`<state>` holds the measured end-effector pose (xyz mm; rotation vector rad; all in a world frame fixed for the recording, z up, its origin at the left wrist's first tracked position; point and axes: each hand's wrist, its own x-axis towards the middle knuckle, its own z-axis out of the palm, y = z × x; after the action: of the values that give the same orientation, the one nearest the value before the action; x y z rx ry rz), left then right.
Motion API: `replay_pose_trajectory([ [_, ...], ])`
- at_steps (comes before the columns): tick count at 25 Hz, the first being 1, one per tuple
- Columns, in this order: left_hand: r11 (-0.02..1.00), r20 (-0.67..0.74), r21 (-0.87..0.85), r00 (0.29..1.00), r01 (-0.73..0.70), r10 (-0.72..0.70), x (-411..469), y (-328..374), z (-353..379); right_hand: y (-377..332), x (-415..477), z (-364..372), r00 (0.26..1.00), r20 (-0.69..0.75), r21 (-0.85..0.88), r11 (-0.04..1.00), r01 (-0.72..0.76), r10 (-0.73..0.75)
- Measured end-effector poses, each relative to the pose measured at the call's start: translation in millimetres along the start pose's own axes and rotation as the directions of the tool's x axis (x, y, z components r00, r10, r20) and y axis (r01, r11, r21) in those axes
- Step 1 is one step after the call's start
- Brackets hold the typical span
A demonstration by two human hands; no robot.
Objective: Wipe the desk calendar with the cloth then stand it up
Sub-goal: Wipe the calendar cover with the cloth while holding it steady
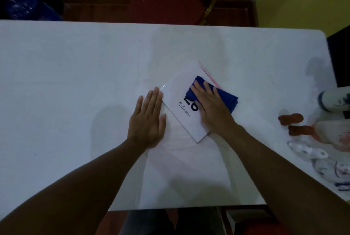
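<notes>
A white desk calendar [179,93] lies flat and turned at an angle in the middle of the white table [75,64], with black lettering and a pink spiral binding at its far edge. A folded blue cloth [230,100] rests on the calendar's right part. My right hand [210,106] lies flat on the cloth and presses it onto the cover, hiding part of the print. My left hand [148,119] lies flat on the table with fingers together, its fingertips and thumb touching the calendar's left edge.
A red padded chair [166,2] stands behind the table's far edge. At the right edge lie bottles [333,100], brown-capped items [291,118] and clear plastic containers [306,149]. A dark blue object [24,2] sits at the far left.
</notes>
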<state>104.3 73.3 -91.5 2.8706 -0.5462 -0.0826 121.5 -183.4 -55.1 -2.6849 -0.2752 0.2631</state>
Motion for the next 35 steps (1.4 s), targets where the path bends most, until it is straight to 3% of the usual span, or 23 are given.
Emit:
replay_pose_trajectory([
  [5, 1.0, 0.021, 0.004, 1.0, 0.009, -0.009, 0, -1, 0, -30, 63, 5, 0.999, 0.008, 0.056, 0.998, 0.03, -0.031],
  [12, 1.0, 0.035, -0.003, 0.999, 0.019, -0.019, 0, 0, 0, -30, -35, 13, 0.946, 0.116, 0.068, 0.953, 0.296, -0.302],
  [15, 1.0, 0.043, 0.01, 0.999, 0.021, -0.021, 0, -1, 0, -19, -39, 7, 0.915, 0.168, 0.054, 0.93, 0.363, -0.367],
  [23, 0.999, 0.045, 0.031, 0.999, 0.021, -0.023, 1, 0, 0, -46, 29, 19, 0.993, -0.012, 0.037, 0.992, 0.118, -0.118],
  [28, 1.0, 0.032, 0.019, 0.999, 0.012, -0.013, 1, -2, 1, -21, -49, 18, 0.944, 0.089, 0.033, 0.948, 0.315, -0.317],
  [30, 1.0, 0.023, 0.016, 1.0, 0.009, -0.009, 1, -2, 1, 1, -52, 5, 0.936, 0.115, 0.016, 0.942, 0.334, -0.334],
  [35, 1.0, 0.009, 0.006, 1.0, -0.002, 0.002, 0, -2, 2, 13, 19, -6, 0.999, 0.015, 0.038, 0.999, 0.029, -0.03],
])
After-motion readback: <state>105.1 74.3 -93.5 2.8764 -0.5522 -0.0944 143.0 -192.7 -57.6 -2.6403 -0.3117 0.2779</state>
